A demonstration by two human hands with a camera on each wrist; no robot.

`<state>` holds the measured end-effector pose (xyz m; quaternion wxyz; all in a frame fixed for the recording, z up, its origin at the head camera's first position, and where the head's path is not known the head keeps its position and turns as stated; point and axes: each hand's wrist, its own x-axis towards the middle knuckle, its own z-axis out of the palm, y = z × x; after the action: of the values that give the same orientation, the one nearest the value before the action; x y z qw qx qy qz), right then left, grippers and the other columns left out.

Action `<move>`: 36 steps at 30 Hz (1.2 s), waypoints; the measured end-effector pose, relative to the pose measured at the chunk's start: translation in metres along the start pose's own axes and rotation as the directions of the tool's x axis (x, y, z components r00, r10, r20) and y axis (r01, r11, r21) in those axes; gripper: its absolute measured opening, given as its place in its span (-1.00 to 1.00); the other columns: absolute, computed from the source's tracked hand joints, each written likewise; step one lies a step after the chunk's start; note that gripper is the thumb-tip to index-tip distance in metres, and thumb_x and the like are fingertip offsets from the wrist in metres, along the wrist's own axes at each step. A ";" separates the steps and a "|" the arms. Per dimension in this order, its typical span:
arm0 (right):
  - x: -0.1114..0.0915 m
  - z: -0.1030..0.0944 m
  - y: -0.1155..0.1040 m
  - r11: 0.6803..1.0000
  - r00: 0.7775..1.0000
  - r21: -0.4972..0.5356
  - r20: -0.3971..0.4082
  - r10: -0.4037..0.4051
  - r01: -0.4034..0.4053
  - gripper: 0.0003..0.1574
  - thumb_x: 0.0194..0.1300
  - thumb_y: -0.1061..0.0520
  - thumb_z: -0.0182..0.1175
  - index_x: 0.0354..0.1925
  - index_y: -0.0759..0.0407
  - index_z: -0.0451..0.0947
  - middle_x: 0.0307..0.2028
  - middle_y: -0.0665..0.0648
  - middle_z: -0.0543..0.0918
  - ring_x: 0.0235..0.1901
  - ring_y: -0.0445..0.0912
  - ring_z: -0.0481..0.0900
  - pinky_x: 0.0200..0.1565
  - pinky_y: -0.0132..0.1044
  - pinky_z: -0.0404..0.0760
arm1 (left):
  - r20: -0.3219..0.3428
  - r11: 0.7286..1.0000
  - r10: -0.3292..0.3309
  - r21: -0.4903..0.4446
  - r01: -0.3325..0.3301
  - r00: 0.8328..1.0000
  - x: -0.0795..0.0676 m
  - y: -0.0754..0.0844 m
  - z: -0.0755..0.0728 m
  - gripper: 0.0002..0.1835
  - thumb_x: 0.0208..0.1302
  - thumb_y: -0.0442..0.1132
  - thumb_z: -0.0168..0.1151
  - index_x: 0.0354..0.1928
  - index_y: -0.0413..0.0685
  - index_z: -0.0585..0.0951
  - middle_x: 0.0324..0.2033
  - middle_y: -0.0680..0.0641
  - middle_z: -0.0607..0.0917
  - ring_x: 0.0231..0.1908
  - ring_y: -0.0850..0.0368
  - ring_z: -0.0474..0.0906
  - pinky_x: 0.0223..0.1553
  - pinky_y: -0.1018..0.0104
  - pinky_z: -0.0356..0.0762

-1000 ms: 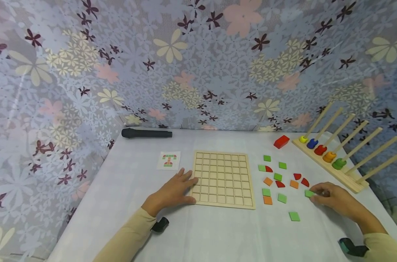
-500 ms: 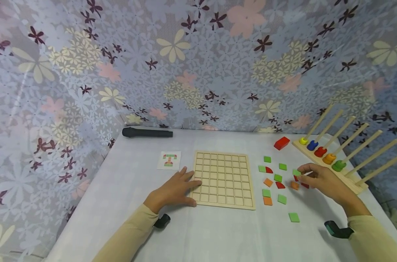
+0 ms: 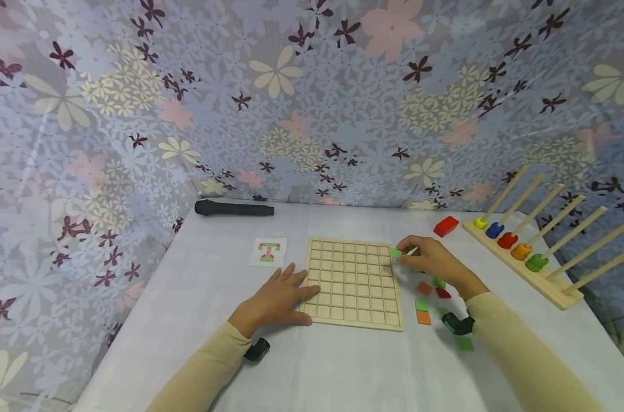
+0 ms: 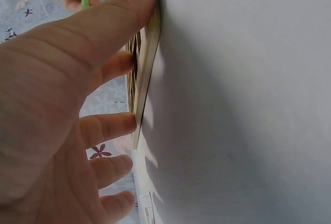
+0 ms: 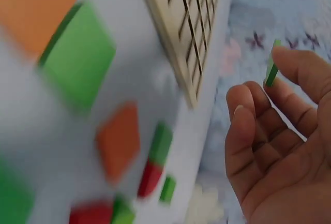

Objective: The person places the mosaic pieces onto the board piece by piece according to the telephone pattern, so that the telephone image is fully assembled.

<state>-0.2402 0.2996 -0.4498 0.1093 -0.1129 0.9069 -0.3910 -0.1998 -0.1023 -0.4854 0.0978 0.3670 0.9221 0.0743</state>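
Note:
My right hand (image 3: 435, 258) pinches a green square tile (image 3: 395, 252) between thumb and finger, at the right edge of the wooden grid board (image 3: 350, 280) near its far corner. In the right wrist view the green tile (image 5: 272, 63) is seen edge-on, raised above the table. My left hand (image 3: 273, 298) rests with spread fingers at the board's left edge, thumb and index fingertip on its frame. The left wrist view shows the thumb (image 4: 103, 19) along the board's side. All the board's cells are bare. A pattern card (image 3: 267, 252) with a red, green and orange figure lies left of the board.
Loose orange tiles (image 3: 423, 317), green tiles and red quarter-round tiles lie right of the board, partly under my right arm. A red block (image 3: 446, 226) and a peg rack with coloured rings (image 3: 521, 252) stand at the right. A black microphone (image 3: 234, 208) lies at the back left.
My right hand has picked the green tile up from the table's right side and carried it left over the loose tiles to the board's edge. The left hand stays by the board.

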 end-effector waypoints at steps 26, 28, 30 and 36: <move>0.031 0.055 -0.008 0.988 0.995 -0.144 0.081 0.065 -0.053 -0.72 0.32 0.15 0.36 -0.02 0.14 0.61 -0.29 0.08 0.55 -0.28 -0.05 0.46 -0.21 -0.17 0.47 | -0.004 1.000 0.012 -0.015 -0.012 1.000 -0.002 -0.001 -0.001 -0.18 0.21 0.33 0.32 0.49 0.30 0.41 0.53 -0.20 0.25 0.54 -0.37 -0.01 0.44 -0.35 0.07; 0.031 0.055 -0.008 0.987 0.995 -0.151 0.081 0.057 -0.044 -0.73 0.31 0.16 0.36 -0.03 0.15 0.61 -0.30 0.08 0.55 -0.29 -0.05 0.46 -0.22 -0.17 0.47 | -0.005 1.000 0.011 -0.017 -0.011 1.000 -0.002 -0.001 -0.001 -0.18 0.21 0.33 0.32 0.49 0.30 0.41 0.53 -0.20 0.25 0.54 -0.37 -0.01 0.44 -0.35 0.07; 0.032 0.055 -0.008 0.986 0.996 -0.167 0.077 0.044 -0.031 -0.73 0.30 0.17 0.36 -0.03 0.16 0.62 -0.31 0.07 0.55 -0.30 -0.06 0.46 -0.23 -0.17 0.47 | -0.005 1.000 0.009 -0.023 -0.009 1.000 -0.001 -0.001 -0.001 -0.18 0.21 0.34 0.31 0.49 0.29 0.41 0.54 -0.20 0.24 0.54 -0.37 -0.03 0.45 -0.34 0.05; 0.031 0.054 -0.008 0.981 0.997 -0.192 0.074 0.017 -0.002 -0.71 0.30 0.17 0.36 -0.01 0.17 0.63 -0.30 0.06 0.57 -0.29 -0.06 0.47 -0.21 -0.16 0.49 | -0.006 0.999 0.012 -0.034 -0.012 1.000 -0.001 0.000 -0.001 -0.18 0.21 0.34 0.32 0.48 0.28 0.42 0.54 -0.21 0.23 0.55 -0.37 -0.06 0.47 -0.31 0.03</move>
<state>-0.2529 0.2486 -0.4839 0.1339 -0.1333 0.9361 -0.2965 -0.1993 -0.1037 -0.4844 0.1010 0.3705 0.9187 0.0917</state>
